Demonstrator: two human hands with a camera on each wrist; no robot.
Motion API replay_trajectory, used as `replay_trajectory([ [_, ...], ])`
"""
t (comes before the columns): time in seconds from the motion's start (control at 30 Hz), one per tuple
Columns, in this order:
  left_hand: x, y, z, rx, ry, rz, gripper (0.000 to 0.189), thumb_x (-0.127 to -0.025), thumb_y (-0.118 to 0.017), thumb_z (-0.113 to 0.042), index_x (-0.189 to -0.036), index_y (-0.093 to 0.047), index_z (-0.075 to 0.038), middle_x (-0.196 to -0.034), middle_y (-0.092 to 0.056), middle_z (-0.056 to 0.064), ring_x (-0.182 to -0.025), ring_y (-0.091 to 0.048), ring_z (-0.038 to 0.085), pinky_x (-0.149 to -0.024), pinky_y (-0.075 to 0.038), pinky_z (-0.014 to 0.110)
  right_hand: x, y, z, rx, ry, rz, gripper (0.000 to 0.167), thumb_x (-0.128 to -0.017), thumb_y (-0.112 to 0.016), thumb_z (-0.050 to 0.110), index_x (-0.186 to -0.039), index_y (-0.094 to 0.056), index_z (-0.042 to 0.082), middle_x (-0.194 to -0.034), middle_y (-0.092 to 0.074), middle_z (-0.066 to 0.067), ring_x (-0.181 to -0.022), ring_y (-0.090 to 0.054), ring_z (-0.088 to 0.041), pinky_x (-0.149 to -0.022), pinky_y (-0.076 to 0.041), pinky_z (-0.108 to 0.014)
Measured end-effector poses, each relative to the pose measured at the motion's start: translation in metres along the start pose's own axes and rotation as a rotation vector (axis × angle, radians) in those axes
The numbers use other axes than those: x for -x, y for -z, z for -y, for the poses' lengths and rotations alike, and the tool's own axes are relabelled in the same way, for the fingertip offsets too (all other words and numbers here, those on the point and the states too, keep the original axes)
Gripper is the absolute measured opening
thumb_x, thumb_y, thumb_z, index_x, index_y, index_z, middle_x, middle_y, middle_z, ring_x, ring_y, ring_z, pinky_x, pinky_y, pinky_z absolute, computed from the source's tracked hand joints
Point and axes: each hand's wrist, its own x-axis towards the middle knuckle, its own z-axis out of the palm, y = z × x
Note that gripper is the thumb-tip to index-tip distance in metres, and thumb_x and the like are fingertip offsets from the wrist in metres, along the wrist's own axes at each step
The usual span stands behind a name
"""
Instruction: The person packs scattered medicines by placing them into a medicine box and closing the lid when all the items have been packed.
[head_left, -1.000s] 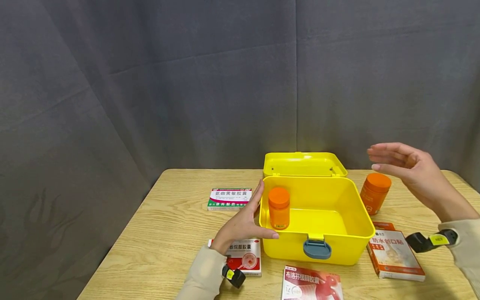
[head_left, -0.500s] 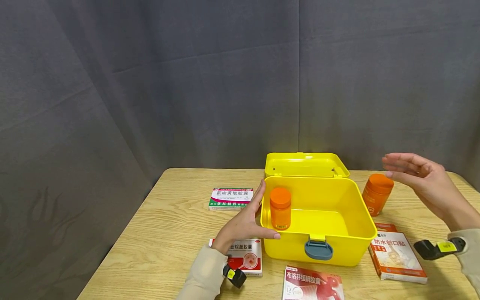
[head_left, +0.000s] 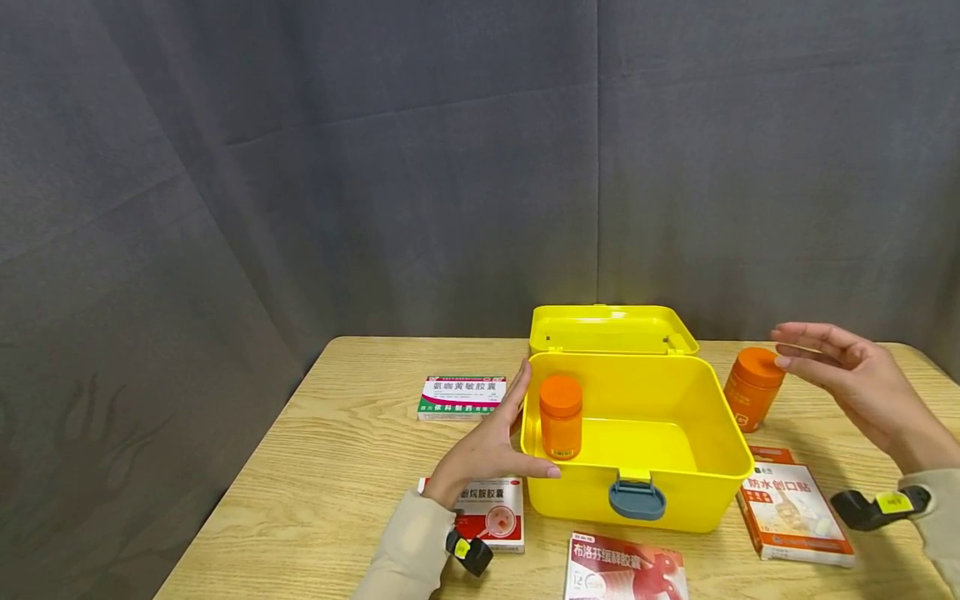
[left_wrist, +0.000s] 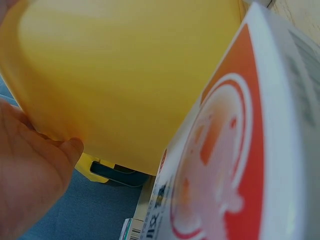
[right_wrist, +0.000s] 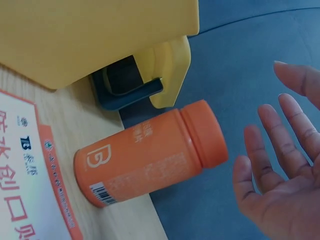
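A yellow box point(head_left: 637, 504) stands on the table with its lid point(head_left: 611, 329) tipped back. My left hand point(head_left: 483, 450) rests spread against its left end, thumb along the front wall and fingers straight up the side. Inside, at the left, stands an orange bottle point(head_left: 561, 417). A second orange bottle point(head_left: 752, 390) stands upright on the table right of the box. Beside its cap is my right hand point(head_left: 855, 379), holding nothing, fingers reaching toward it. In the right wrist view a gap shows between the fingertips point(right_wrist: 243, 167) and the bottle cap point(right_wrist: 205, 134).
A red-and-white medicine carton point(head_left: 495, 517) lies under my left wrist. Another carton point(head_left: 626, 571) lies in front of the box. A green-and-white carton point(head_left: 461, 398) is at the back left. A bandage box point(head_left: 795, 512) lies at the right. A grey curtain point(head_left: 450, 167) hangs behind the table.
My right hand has come down and to the right, from above the second orange bottle to beside its cap. The left hand stays against the box.
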Motion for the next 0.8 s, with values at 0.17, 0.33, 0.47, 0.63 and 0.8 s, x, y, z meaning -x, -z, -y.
replay_trajectory([
  [0.17,0.0,0.0,-0.001,0.005,-0.004,0.003,0.119,-0.075,-0.082,-0.025,-0.156,0.005,-0.025,-0.161,0.012,-0.005,-0.146,0.001,0.02,-0.115,-0.015,0.045,0.001,0.002,-0.006,0.007,-0.025,-0.012,0.039,-0.093,-0.062,-0.002,-0.131,-0.056,0.003,-0.117,-0.064,0.014,-0.1,-0.06,-0.002,-0.079,-0.046,-0.01],
  [0.33,0.0,0.0,-0.001,0.008,-0.001,0.007,0.12,-0.075,-0.081,-0.018,-0.156,0.005,-0.024,-0.161,0.012,-0.008,-0.146,0.0,0.02,-0.115,-0.015,0.045,0.003,0.005,-0.012,0.053,-0.056,-0.028,0.039,-0.093,-0.063,0.001,-0.131,-0.057,0.006,-0.115,-0.064,0.018,-0.099,-0.06,0.001,-0.078,-0.045,-0.009],
  [0.47,-0.001,0.0,-0.001,0.014,-0.005,0.015,0.12,-0.074,-0.08,-0.014,-0.156,0.006,-0.025,-0.161,0.012,-0.009,-0.146,-0.002,0.02,-0.114,-0.017,0.045,0.004,0.006,-0.017,0.079,-0.077,-0.038,0.039,-0.093,-0.064,0.004,-0.131,-0.059,0.012,-0.113,-0.063,0.02,-0.098,-0.058,0.003,-0.078,-0.044,-0.009],
  [0.63,-0.001,0.0,-0.001,0.022,-0.013,0.011,0.119,-0.075,-0.08,-0.015,-0.156,0.006,-0.026,-0.161,0.012,-0.007,-0.146,-0.004,0.021,-0.114,-0.02,0.045,0.005,0.004,-0.022,0.024,-0.084,-0.031,0.038,-0.093,-0.063,0.001,-0.128,-0.061,0.014,-0.11,-0.065,0.016,-0.096,-0.06,0.001,-0.078,-0.045,-0.009],
  [0.8,0.0,0.0,-0.001,0.015,-0.01,0.013,0.118,-0.076,-0.08,-0.015,-0.156,0.006,-0.026,-0.16,0.012,-0.009,-0.146,-0.004,0.02,-0.114,-0.02,0.044,0.004,0.001,-0.026,-0.007,-0.097,-0.027,0.037,-0.093,-0.062,-0.001,-0.125,-0.063,0.017,-0.108,-0.066,0.014,-0.091,-0.061,0.001,-0.076,-0.047,-0.01],
])
